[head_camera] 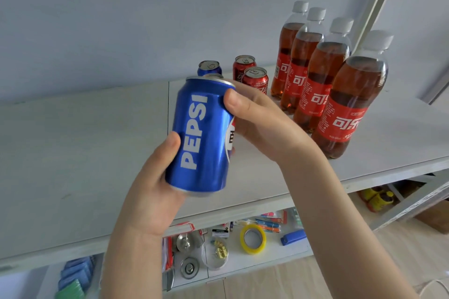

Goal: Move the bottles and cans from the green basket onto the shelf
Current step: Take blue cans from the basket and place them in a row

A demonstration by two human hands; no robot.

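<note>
I record left hand [150, 192] and right hand [264, 126] both gripping the tilted Pepsi can [201, 138] over the shelf [85, 143]; open board left, cola bottles [315, 85] right.

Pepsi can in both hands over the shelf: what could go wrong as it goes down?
The Pepsi can is tilted, the left hand gripping near its base and the right hand near its top; a slack grip could drop it onto the shelf. Set down near the red cans, it might knock one over. The right forearm is close to the nearest cola bottle, which could topple.
</note>
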